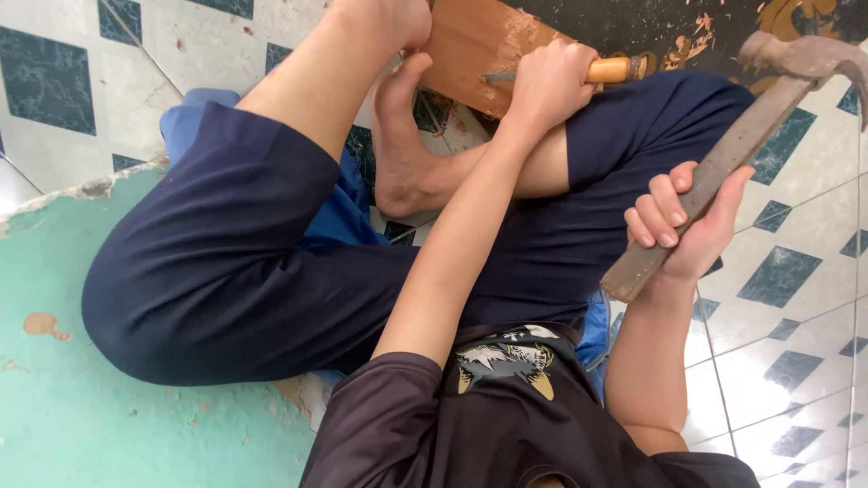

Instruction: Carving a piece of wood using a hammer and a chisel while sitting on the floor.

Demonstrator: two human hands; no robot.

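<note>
Seated on tiled floor [796,298], left hand [549,81] grips wooden-handled chisel [608,70] against wood block [470,45]; right hand [687,221] holds raised claw hammer [723,163]; bare foot [402,145] beside block.

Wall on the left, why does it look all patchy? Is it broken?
Yes. The green wall has paint flaking off in brown patches, and its edge by the tiles is chipped. Wood chips lie scattered near the board too.
</note>
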